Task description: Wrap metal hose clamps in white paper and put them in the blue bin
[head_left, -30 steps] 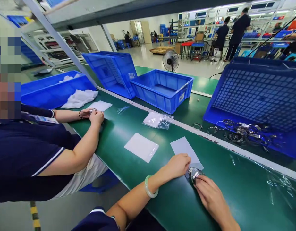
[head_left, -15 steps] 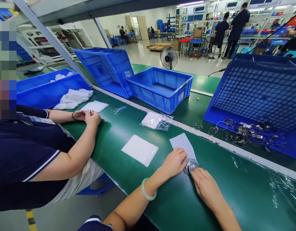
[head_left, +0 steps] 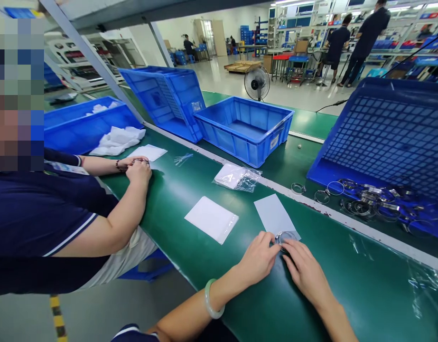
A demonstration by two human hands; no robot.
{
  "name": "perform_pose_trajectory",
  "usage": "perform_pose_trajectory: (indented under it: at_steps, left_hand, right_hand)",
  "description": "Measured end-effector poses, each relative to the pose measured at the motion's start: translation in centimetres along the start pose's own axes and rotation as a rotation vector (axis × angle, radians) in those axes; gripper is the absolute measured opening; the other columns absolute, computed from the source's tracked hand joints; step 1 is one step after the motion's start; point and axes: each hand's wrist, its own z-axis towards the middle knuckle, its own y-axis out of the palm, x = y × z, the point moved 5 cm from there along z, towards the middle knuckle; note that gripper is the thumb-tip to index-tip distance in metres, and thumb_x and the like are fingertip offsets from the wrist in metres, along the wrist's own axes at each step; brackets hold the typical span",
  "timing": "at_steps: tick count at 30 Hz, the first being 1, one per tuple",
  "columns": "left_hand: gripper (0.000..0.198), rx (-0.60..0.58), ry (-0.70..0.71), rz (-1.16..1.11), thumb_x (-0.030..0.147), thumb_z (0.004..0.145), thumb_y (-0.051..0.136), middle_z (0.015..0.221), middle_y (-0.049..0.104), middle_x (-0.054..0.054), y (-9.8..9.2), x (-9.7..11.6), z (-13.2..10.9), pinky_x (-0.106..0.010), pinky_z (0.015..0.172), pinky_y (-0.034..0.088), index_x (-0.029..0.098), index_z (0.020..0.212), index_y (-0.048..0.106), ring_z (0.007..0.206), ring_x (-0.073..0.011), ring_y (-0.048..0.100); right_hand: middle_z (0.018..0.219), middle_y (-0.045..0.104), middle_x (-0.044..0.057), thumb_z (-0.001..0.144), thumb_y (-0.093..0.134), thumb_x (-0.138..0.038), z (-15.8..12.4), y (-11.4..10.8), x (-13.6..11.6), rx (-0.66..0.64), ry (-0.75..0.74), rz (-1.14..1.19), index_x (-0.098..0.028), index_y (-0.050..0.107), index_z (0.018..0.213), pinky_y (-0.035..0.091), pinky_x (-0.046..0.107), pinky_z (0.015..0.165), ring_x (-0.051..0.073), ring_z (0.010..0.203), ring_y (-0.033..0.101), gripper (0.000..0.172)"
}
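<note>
My left hand (head_left: 258, 258) and my right hand (head_left: 304, 270) meet on the green belt (head_left: 190, 190) at a small metal hose clamp (head_left: 283, 237). The fingertips of both hands pinch the clamp, which lies at the near end of a white plastic bag (head_left: 275, 216). A pale green bangle (head_left: 210, 299) is on my left wrist. A second flat white bag (head_left: 211, 218) lies to the left of my hands.
A co-worker sits at the left, both hands (head_left: 136, 167) closed on a small part. A tilted blue crate (head_left: 386, 142) at right holds several metal clamps (head_left: 368, 199). Another blue bin (head_left: 245, 128) stands behind a crumpled clear bag (head_left: 236, 178). People stand in the far background.
My hands have shifted a little further onto the belt with the clamp, which now lies flatter at the bag's end. The co-worker's hands lowered slightly.
</note>
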Motion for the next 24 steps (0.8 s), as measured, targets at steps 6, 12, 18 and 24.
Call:
perform_pose_trajectory:
  at_steps: [6,12,18,24]
  left_hand:
    - [0.019,0.035,0.018,0.049,0.01,0.088,0.04,0.103,0.049,-0.01,0.1,-0.5,1.0,-0.034,0.075,0.048,0.016,0.097,0.056,0.089,-0.0203,0.044]
    - [0.02,0.034,0.03,0.069,0.01,0.088,0.041,0.104,0.049,-0.009,0.4,-0.8,0.7,-0.033,0.074,0.047,0.018,0.09,0.059,0.087,-0.0196,0.045]
    - [0.02,0.066,0.016,-0.029,0.012,0.089,0.04,0.104,0.051,-0.009,-0.2,-1.2,0.8,-0.033,0.077,0.046,0.017,0.089,0.06,0.09,-0.0198,0.046]
    - [0.015,0.171,-0.014,-0.224,0.013,0.087,0.045,0.099,0.052,-0.008,-3.3,-0.6,0.8,-0.032,0.078,0.045,0.018,0.09,0.059,0.09,-0.019,0.047]
  right_hand:
    - [0.121,0.057,0.012,0.093,0.043,-0.039,-0.2,-1.6,5.1,0.232,0.343,0.001,-0.019,0.057,0.113,0.046,0.045,0.092,0.027,0.109,0.053,0.032]
    - [0.108,0.058,0.013,0.092,0.044,-0.038,1.4,-0.2,6.2,0.163,0.354,-0.03,-0.017,0.066,0.091,0.047,0.047,0.087,0.028,0.099,0.054,0.03]
    - [0.101,0.059,0.01,0.09,0.046,-0.035,1.4,-0.8,5.0,0.189,0.38,-0.034,-0.019,0.062,0.076,0.048,0.043,0.082,0.025,0.09,0.056,0.027]
    - [0.098,0.061,0.008,0.087,0.047,-0.04,0.9,-3.3,3.5,0.214,0.449,0.018,-0.022,0.058,0.064,0.049,0.037,0.067,0.025,0.085,0.056,0.03]
